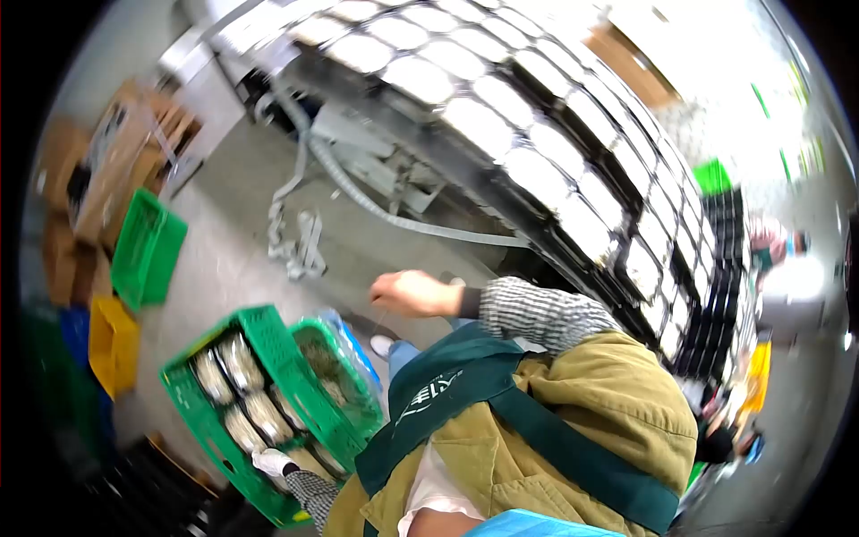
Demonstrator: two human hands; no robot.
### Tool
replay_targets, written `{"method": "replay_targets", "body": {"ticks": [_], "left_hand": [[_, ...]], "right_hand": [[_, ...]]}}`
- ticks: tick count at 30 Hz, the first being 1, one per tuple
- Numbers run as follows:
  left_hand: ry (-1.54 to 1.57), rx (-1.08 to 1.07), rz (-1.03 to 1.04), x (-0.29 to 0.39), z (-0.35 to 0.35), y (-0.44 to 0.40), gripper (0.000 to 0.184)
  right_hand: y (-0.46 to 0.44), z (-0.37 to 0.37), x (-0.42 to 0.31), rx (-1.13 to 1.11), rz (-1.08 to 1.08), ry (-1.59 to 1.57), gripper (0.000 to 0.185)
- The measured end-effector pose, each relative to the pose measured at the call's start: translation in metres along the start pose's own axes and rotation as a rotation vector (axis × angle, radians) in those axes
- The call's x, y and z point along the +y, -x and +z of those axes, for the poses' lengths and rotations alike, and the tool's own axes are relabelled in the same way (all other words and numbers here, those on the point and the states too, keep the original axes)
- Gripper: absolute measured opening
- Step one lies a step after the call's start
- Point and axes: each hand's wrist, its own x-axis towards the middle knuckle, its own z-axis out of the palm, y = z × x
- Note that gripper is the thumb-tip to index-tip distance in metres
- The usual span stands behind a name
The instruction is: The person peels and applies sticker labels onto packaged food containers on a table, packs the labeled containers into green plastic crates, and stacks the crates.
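My left hand (271, 463), in a white glove, reaches into a green crate (259, 331) at lower left. It touches or lies right beside the wrapped packs there; its fingers are too small and partly hidden to read. Several packs (266, 413) of pale contents in dark trays with clear wrap fill the crate in rows. My bare right hand (413, 294) hovers over the floor in front of my apron, fingers curled in and nothing visible in them. Against the crate stands a green basket (313, 336) with a clear bag and dark, loose contents.
A long rack of black trays (528, 161) with bright white packs runs along my right. A grey strap (358, 197) hangs to the floor. At left are a green bin (148, 251), a yellow bin (114, 345) and cardboard boxes (125, 170). Other people (729, 438) work far right.
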Motion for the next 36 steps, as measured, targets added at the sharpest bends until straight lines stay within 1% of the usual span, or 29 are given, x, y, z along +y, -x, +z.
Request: {"method": "replay_targets", "body": {"ticks": [1, 2, 3, 4, 5, 6, 7, 8, 9, 10, 11, 12, 13, 14, 15, 17, 19, 20, 21, 22, 26, 27, 29, 30, 31, 33, 34, 35, 36], "left_hand": [[-0.224, 0.231, 0.318, 0.004, 0.028, -0.019, 0.026], [-0.104, 0.146, 0.533, 0.076, 0.013, 0.018, 0.029], [0.118, 0.254, 0.836, 0.105, 0.051, 0.012, 0.033], [0.638, -0.076, 0.844, 0.181, 0.059, 0.065, 0.038], [0.319, -0.069, 0.879, 0.245, 0.056, 0.123, 0.04], [0.569, -0.256, 0.857, 0.306, 0.069, 0.191, 0.042], [0.799, -0.371, 1.02, 0.35, 0.102, 0.239, 0.041], [0.94, -0.792, 0.898, 0.399, 0.118, 0.294, 0.046], [0.875, -0.608, 1.264, 0.44, 0.101, 0.39, 0.041], [0.833, -0.76, 1.371, 0.479, 0.116, 0.45, 0.034], [0.566, -0.799, 1.506, 0.511, 0.113, 0.513, 0.028], [0.643, -0.774, 1.485, 0.538, 0.135, 0.57, 0.026], [0.397, -0.555, 1.723, 0.561, 0.173, 0.608, 0.03], [0.887, -0.764, 1.768, 0.591, 0.195, 0.655, 0.041], [0.481, -0.309, 1.972, 0.628, 0.213, 0.681, 0.05], [0.223, 0.013, 1.863, 0.687, 0.248, 0.718, 0.056], [0.077, -0.082, 1.651, 0.739, 0.233, 0.733, 0.058], [-0.093, -0.02, 1.631, 0.765, 0.254, 0.722, 0.057], [-0.09, -0.024, 1.581, 0.803, 0.292, 0.706, 0.058], [-0.17, 0.053, 1.676, 0.848, 0.347, 0.673, 0.056], [-0.295, -0.211, 1.779, 0.9, 0.355, 0.672, 0.05], [-0.074, -0.08, 1.96, 0.915, 0.388, 0.663, 0.045], [-0.05, -0.169, 1.783, 0.894, 0.353, 0.686, 0.044], [0.012, -0.205, 1.732, 0.889, 0.345, 0.689, 0.039], [0.015, -0.287, 1.767, 0.892, 0.346, 0.68, 0.038], [0.034, -0.336, 1.928, 0.9, 0.344, 0.655, 0.038], [0.119, -0.389, 1.872, 0.891, 0.324, 0.648, 0.041], [0.2, -0.429, 1.805, 0.878, 0.288, 0.651, 0.045], [0.358, -0.382, 1.973, 0.853, 0.251, 0.642, 0.04]], "right_hand": [[0.037, -0.034, 0.017, 0.14, 0.107, 0.015, 0.018], [0.077, -0.066, 0.035, 0.315, 0.171, 0.042, 0.016], [0.12, -0.093, 0.059, 0.481, 0.261, 0.165, 0.015], [0.169, -0.118, 0.084, 0.732, 0.288, 0.183, 0.014], [0.22, -0.128, 0.122, 0.857, 0.394, 0.171, 0.014], [0.27, -0.17, 0.11, 1.085, 0.597, 0.44, 0.016], [0.328, -0.183, 0.134, 1.215, 0.733, 0.543, 0.016], [0.381, -0.198, 0.148, 1.348, 0.8, 0.584, 0.017], [0.432, -0.209, 0.155, 1.327, 1.005, 0.861, 0.02], [0.472, -0.213, 0.166, 1.327, 1.174, 0.837, 0.026], [0.502, -0.212, 0.176, 1.311, 1.338, 0.8, 0.032], [0.524, -0.208, 0.182, 1.317, 1.369, 0.63, 0.034], [0.535, -0.202, 0.19, 1.315, 1.388, 0.455, 0.036], [0.536, -0.197, 0.193, 1.342, 1.354, 0.34, 0.037], [0.532, -0.196, 0.19, 1.363, 1.311, 0.227, 0.038], [0.526, -0.197, 0.19, 1.372, 1.29, 0.191, 0.034], [0.531, -0.192, 0.196, 1.402, 1.303, 0.005, 0.029], [0.534, -0.187, 0.199, 1.438, 1.274, -0.049, 0.026], [0.538, -0.185, 0.203, 1.477, 1.248, -0.1, 0.023], [0.537, -0.188, 0.2, 1.477, 1.245, -0.139, 0.021], [0.538, -0.197, 0.198, 1.491, 1.235, -0.291, 0.015], [0.536, -0.199, 0.197, 1.504, 1.232, -0.323, 0.015], [0.537, -0.196, 0.201, 1.512, 1.207, -0.3, 0.014], [0.535, -0.197, 0.2, 1.521, 1.192, -0.303, 0.015], [0.536, -0.198, 0.197, 1.512, 1.231, -0.261, 0.015], [0.536, -0.204, 0.191, 1.473, 1.28, -0.172, 0.016], [0.532, -0.217, 0.186, 1.405, 1.303, -0.032, 0.018], [0.532, -0.23, 0.183, 1.38, 1.243, 0.077, 0.019], [0.53, -0.245, 0.178, 1.28, 1.241, 0.234, 0.021]]}}
